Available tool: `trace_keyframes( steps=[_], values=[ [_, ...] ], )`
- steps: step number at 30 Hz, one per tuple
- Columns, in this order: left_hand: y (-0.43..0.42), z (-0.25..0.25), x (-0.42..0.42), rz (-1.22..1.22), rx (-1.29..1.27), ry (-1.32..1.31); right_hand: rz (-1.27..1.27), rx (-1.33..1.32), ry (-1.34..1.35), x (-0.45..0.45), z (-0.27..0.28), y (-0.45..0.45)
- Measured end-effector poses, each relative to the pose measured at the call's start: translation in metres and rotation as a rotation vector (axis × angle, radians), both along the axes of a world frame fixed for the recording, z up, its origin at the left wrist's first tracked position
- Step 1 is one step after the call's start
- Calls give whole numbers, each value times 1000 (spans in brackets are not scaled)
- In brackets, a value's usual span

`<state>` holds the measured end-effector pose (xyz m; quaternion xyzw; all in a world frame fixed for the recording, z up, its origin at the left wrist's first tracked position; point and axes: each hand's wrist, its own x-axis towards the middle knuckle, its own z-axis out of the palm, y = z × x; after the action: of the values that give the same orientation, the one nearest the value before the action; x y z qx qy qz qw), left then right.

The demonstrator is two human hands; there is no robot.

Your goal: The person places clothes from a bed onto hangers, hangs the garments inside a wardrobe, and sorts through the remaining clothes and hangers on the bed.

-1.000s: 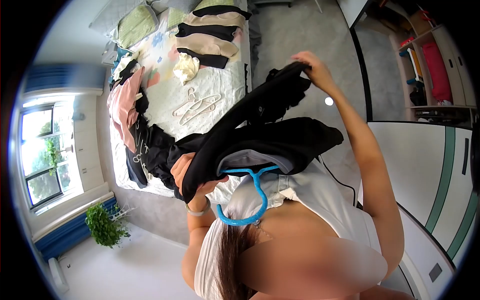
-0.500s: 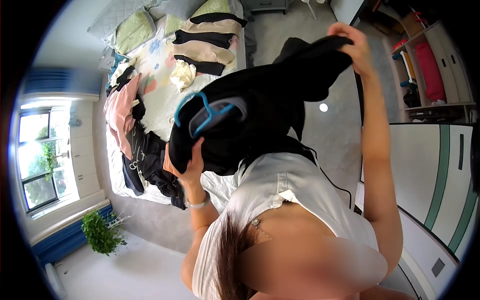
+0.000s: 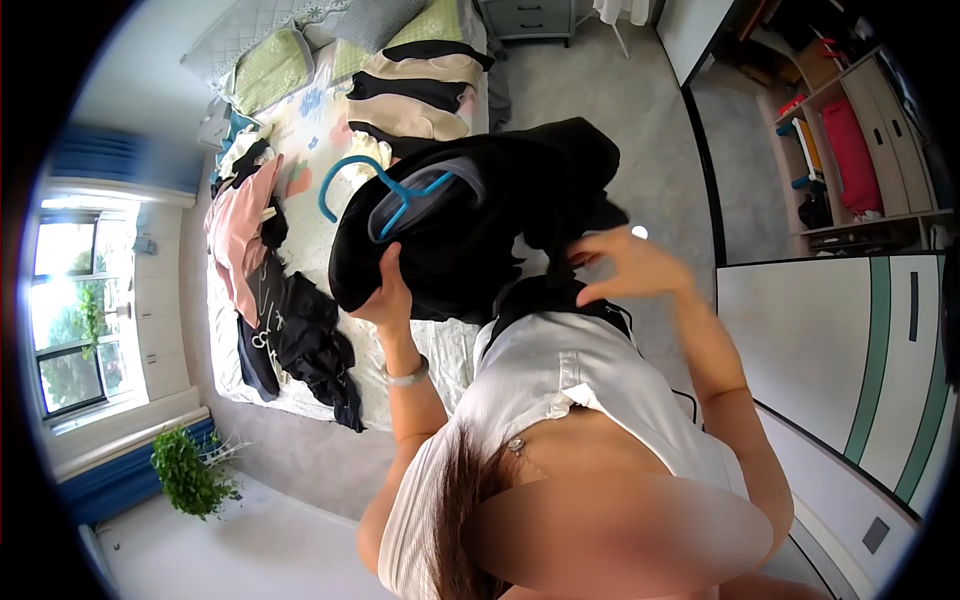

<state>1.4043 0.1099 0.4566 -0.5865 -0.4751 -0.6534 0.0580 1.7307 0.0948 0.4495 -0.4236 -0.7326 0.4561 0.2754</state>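
Note:
A black garment (image 3: 540,190) with a grey inner lining hangs bunched in front of my body. A blue clothes hanger (image 3: 405,192) sits in its neck opening, the hook sticking out to the left. My left hand (image 3: 385,290) is closed around the garment beside the neck opening, thumb up near the hanger. At the garment's lower right side, my right hand (image 3: 635,268) has thumb and fingers apart and is slightly blurred. Its fingertips are close to the black cloth; whether they touch it I cannot tell.
Ahead lies a bed (image 3: 310,130) with a row of beige and black clothes (image 3: 410,110). Dark clothes (image 3: 310,330) and a pink garment (image 3: 240,230) are heaped along its left side. A wardrobe (image 3: 810,340) with open shelves stands right; a plant (image 3: 190,475) is lower left.
My right hand has come down and inward from the raised far end of the garment, which now hangs lower. The left hand still grips near the hanger, whose hook shows more.

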Motion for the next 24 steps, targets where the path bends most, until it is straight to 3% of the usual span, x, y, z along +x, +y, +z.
trace_keyframes(
  steps=[3,7,10,13,14,15,17,19,21,24],
  values=[
    [8,4,5,-86,-13,-27,-50,126,-120,32,47,29],
    [26,2,20,-289,-39,-43,-73,556,388,-21,135,58],
    [39,-4,31,-456,-120,-102,192,287,324,-58,150,76],
    [49,-3,34,-524,-121,-33,432,-35,509,-73,146,83],
    [50,-2,36,-603,-207,-115,438,-40,504,-75,141,84],
    [53,3,37,-685,-319,-112,288,-102,595,-77,134,85],
    [64,-10,25,-616,-306,33,104,-164,686,-71,132,87],
    [79,15,9,-324,-111,472,123,-200,803,-54,125,96],
    [85,-2,-9,-279,-357,405,33,-168,790,-48,123,92],
    [85,-32,-6,-134,-347,333,-155,-104,818,-32,120,93]
  ],
)
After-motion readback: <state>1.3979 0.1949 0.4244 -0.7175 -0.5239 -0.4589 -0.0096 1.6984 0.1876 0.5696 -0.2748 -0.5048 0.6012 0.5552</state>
